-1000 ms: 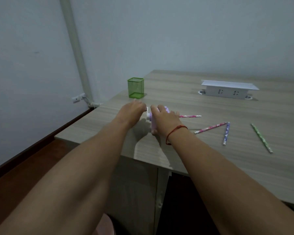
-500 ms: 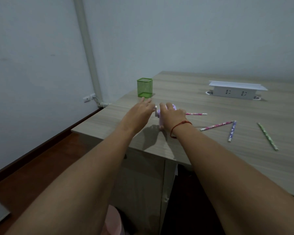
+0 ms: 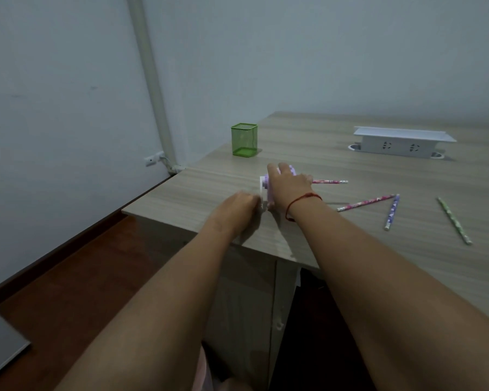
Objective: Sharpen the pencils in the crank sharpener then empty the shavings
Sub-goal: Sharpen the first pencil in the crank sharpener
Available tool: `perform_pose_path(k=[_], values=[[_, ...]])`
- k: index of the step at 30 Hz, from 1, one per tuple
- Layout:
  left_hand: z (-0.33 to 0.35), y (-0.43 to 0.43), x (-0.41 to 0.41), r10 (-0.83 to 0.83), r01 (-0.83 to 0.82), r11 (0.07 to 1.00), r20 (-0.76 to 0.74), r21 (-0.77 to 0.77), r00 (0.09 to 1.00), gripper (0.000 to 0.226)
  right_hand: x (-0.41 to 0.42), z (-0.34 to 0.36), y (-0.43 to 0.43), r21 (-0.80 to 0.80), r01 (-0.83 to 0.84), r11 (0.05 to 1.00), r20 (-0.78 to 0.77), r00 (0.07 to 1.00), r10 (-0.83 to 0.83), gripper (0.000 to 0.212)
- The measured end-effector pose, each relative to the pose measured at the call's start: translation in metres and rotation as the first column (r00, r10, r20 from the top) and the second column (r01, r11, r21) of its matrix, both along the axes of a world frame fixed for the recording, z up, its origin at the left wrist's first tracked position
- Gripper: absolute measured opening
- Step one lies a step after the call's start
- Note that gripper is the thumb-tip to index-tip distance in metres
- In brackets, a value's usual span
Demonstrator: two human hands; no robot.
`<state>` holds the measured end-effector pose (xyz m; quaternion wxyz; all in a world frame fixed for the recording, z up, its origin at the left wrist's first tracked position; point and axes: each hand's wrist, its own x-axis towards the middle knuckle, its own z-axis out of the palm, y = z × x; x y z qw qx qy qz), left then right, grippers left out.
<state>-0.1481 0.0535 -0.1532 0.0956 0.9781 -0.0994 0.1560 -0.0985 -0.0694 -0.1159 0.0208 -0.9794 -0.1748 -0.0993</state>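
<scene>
A small lilac crank sharpener [image 3: 288, 170] stands near the table's left front corner. My right hand [image 3: 287, 187] grips its body from above, covering most of it. A pink patterned pencil [image 3: 330, 182] sticks out of its right side, lying level. My left hand [image 3: 239, 207] holds the white crank [image 3: 262, 190] at the sharpener's left end, low by the tabletop; its fingers are curled round the handle. Three more pencils lie loose to the right: a pink one [image 3: 366, 202], a purple one [image 3: 392, 212] and a green one [image 3: 454, 220].
A green mesh pencil cup [image 3: 244, 139] stands behind the sharpener near the table's left edge. A white socket box [image 3: 398, 142] sits at the back right. The wooden table [image 3: 350, 249] ends just left of my hands, with dark floor below. Something pink shows under the table.
My left hand has swung from the top of the crank's circle down toward me, turning the crank. My right hand stays on the sharpener. The view has shifted.
</scene>
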Motion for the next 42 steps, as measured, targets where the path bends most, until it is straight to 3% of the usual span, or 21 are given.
perform_pose_path(k=[4,7,12,16,25,28,31,33,38,42], values=[[0.011,0.003,0.017,0.046,-0.043,0.999,-0.120,0.031,0.992,0.018,0.000,0.001,-0.004,0.026,-0.036,0.999,-0.023,0.999,0.036,0.071],[0.019,0.006,0.034,0.057,-0.041,0.991,-0.125,0.125,0.990,0.017,0.001,-0.001,-0.007,0.040,-0.055,0.998,-0.028,0.998,0.056,0.077],[0.025,0.008,0.056,0.044,-0.053,0.975,0.049,0.218,0.998,0.016,0.000,-0.001,-0.008,0.049,-0.050,0.998,-0.011,0.999,0.051,0.072],[0.047,0.017,0.069,-0.064,0.015,0.973,0.204,0.232,0.977,0.029,-0.004,0.007,-0.007,-0.013,-0.019,1.000,-0.029,0.999,0.019,0.076],[0.029,0.020,0.016,-0.221,0.170,0.970,0.342,0.174,0.913,0.020,-0.004,0.007,-0.001,0.021,0.014,1.000,-0.050,0.999,-0.013,0.062],[0.008,0.011,-0.006,-0.215,0.189,0.974,0.245,0.125,0.946,0.018,-0.004,0.007,0.000,0.008,0.005,1.000,-0.055,0.998,-0.005,0.066],[0.002,0.005,-0.006,-0.115,0.108,0.992,0.122,0.062,0.986,0.017,-0.001,0.003,0.001,0.053,0.000,0.999,-0.043,0.999,0.002,0.061],[0.005,0.005,0.001,-0.076,0.071,0.994,0.060,0.077,0.995,0.019,0.000,0.001,0.001,0.070,-0.007,0.998,-0.035,0.999,0.009,0.060],[0.023,0.004,0.030,0.049,-0.027,0.988,-0.142,0.150,0.989,0.017,-0.002,0.001,-0.003,0.043,-0.027,0.999,-0.051,0.998,0.030,0.081],[0.037,0.013,0.057,0.030,-0.027,0.966,-0.007,0.258,1.000,0.018,-0.005,0.005,-0.006,0.057,-0.029,0.998,-0.055,0.998,0.032,0.077]])
